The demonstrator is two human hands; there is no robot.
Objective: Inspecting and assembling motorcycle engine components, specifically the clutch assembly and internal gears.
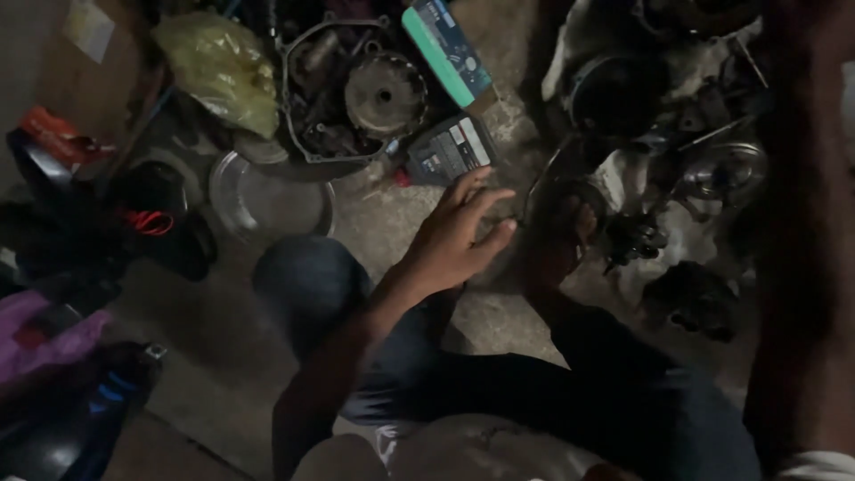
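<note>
My right forearm [802, 267] runs up the frame's edge, its hand cut off in darkness, so I cannot tell its grip. My left hand [454, 236] hovers fingers spread, holding nothing, just short of one grey oil bottle [450, 150]. Beyond lie one metal bowl [267, 200], one engine casing [352, 89], one yellow bag [223, 67].

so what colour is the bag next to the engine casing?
Yellow bag, clearest in the head view.

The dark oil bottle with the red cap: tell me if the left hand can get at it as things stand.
Probably yes. The left hand hovers open just below the oil bottle, with only bare floor between them and nothing held in its fingers.
</note>
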